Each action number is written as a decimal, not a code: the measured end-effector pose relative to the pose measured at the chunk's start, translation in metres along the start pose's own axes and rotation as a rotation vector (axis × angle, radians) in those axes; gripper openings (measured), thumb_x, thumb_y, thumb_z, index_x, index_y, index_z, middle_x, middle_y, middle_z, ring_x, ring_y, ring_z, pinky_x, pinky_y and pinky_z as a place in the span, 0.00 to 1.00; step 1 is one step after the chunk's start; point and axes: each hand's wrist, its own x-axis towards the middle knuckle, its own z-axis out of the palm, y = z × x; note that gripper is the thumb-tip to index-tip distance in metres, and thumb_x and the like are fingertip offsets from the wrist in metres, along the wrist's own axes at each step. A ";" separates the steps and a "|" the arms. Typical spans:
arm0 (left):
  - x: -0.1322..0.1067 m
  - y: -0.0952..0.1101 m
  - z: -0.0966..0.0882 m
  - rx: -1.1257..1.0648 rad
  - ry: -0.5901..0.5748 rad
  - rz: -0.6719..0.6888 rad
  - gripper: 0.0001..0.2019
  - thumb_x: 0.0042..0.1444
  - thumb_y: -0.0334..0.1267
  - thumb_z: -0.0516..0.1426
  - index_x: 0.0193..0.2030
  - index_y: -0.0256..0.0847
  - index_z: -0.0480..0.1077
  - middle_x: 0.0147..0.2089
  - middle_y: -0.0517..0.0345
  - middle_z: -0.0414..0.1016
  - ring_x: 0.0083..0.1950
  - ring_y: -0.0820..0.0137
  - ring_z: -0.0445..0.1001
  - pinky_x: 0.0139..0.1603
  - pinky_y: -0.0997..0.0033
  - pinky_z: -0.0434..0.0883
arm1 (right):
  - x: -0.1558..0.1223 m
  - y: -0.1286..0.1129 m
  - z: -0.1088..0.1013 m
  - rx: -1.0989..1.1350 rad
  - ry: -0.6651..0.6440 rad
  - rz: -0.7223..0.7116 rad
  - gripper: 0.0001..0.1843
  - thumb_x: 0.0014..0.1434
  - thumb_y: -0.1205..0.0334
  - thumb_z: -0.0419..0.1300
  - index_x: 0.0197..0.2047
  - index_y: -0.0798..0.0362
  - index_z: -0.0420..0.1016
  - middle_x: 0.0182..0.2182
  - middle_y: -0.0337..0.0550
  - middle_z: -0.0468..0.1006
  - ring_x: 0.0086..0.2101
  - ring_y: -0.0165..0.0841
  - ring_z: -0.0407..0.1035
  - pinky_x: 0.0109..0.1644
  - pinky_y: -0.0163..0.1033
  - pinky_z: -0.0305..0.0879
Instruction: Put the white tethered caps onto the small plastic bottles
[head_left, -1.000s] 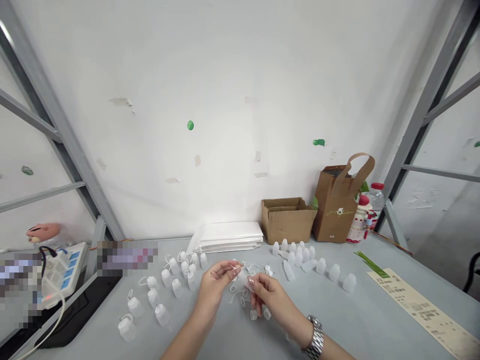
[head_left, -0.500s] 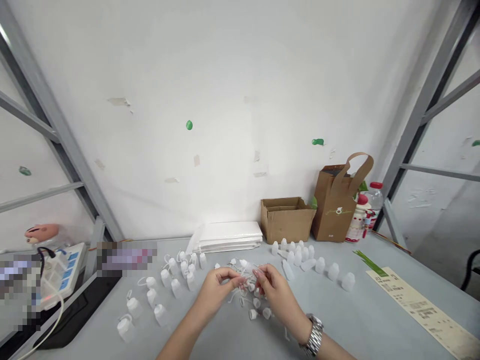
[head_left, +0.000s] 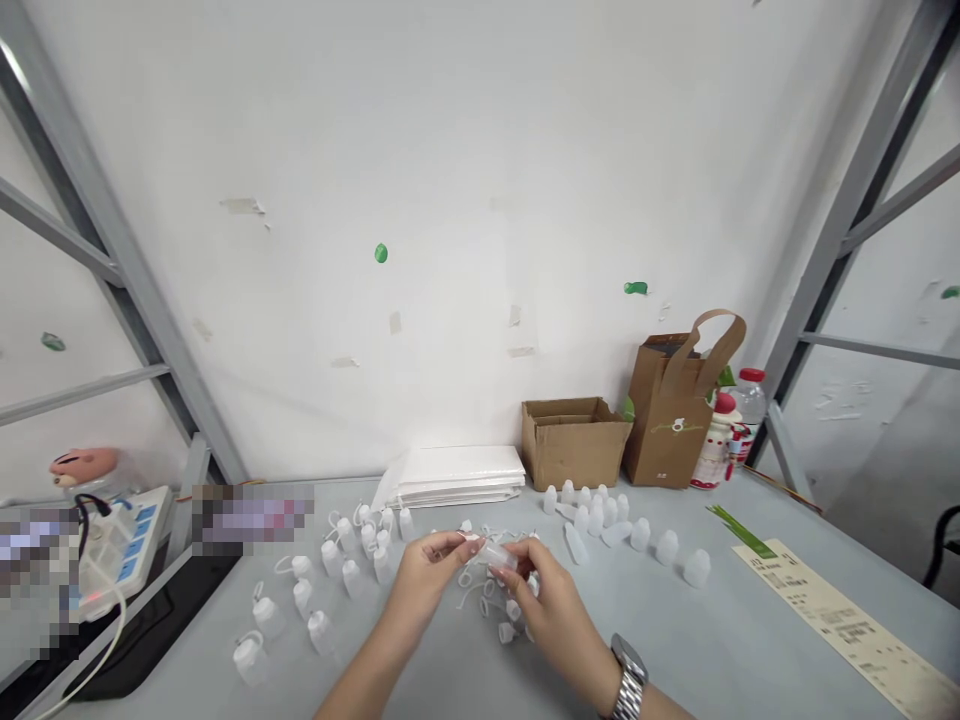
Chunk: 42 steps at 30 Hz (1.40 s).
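Observation:
Near the table's middle, a small translucent plastic bottle (head_left: 497,556) lies tilted sideways between my hands. The thumb and fingers of my right hand (head_left: 546,598) are closed on its body. At its other end, my left hand (head_left: 433,572) pinches what looks like a white cap (head_left: 472,540), partly covered by the fingertips. Below and behind the hands is a loose heap of white caps with thin loop straps (head_left: 487,590), partly hidden by my right hand. Capped bottles (head_left: 321,632) stand in a group to the left; bottles without caps (head_left: 666,546) stand to the right, some lying down.
Against the wall are a stack of white envelopes (head_left: 457,475), an open cardboard box (head_left: 576,455) and a brown paper bag (head_left: 670,430). A printed paper strip (head_left: 840,620) lies at right. A black slab (head_left: 161,620) and a power strip (head_left: 142,545) lie at left.
The bottle has come into plain sight between my hands, lying sideways. My fingers were close together before; the right hand has shifted slightly down and turned, and its watch face now shows.

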 end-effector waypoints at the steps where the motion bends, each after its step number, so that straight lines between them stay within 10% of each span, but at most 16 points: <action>1: -0.001 0.000 -0.001 0.009 -0.005 0.004 0.13 0.41 0.47 0.62 0.26 0.38 0.77 0.29 0.54 0.80 0.36 0.61 0.73 0.39 0.67 0.67 | -0.001 0.000 0.000 -0.001 -0.004 -0.004 0.07 0.59 0.58 0.52 0.36 0.52 0.66 0.27 0.38 0.69 0.30 0.32 0.64 0.36 0.35 0.59; 12: -0.002 0.002 -0.004 -0.095 -0.170 0.015 0.11 0.45 0.40 0.61 0.37 0.41 0.78 0.41 0.53 0.80 0.49 0.58 0.72 0.54 0.62 0.62 | 0.011 0.007 0.008 0.599 -0.301 0.324 0.28 0.52 0.34 0.47 0.26 0.54 0.63 0.15 0.34 0.65 0.14 0.24 0.55 0.19 0.31 0.52; 21: 0.004 -0.005 0.002 -0.752 -0.051 -0.270 0.18 0.57 0.44 0.51 0.44 0.32 0.72 0.46 0.43 0.77 0.43 0.65 0.76 0.50 0.66 0.69 | 0.004 0.005 0.005 0.223 -0.010 0.168 0.16 0.60 0.48 0.48 0.33 0.52 0.64 0.21 0.34 0.64 0.23 0.29 0.60 0.27 0.34 0.57; 29: 0.005 -0.004 -0.003 -0.758 0.131 -0.215 0.06 0.55 0.29 0.54 0.35 0.32 0.73 0.43 0.44 0.79 0.45 0.64 0.76 0.47 0.70 0.72 | 0.000 -0.001 0.003 0.053 -0.025 0.093 0.11 0.60 0.53 0.50 0.33 0.52 0.64 0.22 0.34 0.63 0.25 0.31 0.59 0.30 0.34 0.57; 42: 0.004 -0.007 0.003 -0.692 0.047 -0.212 0.08 0.53 0.25 0.54 0.36 0.33 0.74 0.42 0.48 0.79 0.44 0.69 0.76 0.48 0.74 0.70 | -0.001 -0.002 0.004 -0.004 -0.031 0.056 0.11 0.61 0.53 0.48 0.34 0.51 0.63 0.24 0.35 0.65 0.27 0.32 0.61 0.32 0.35 0.59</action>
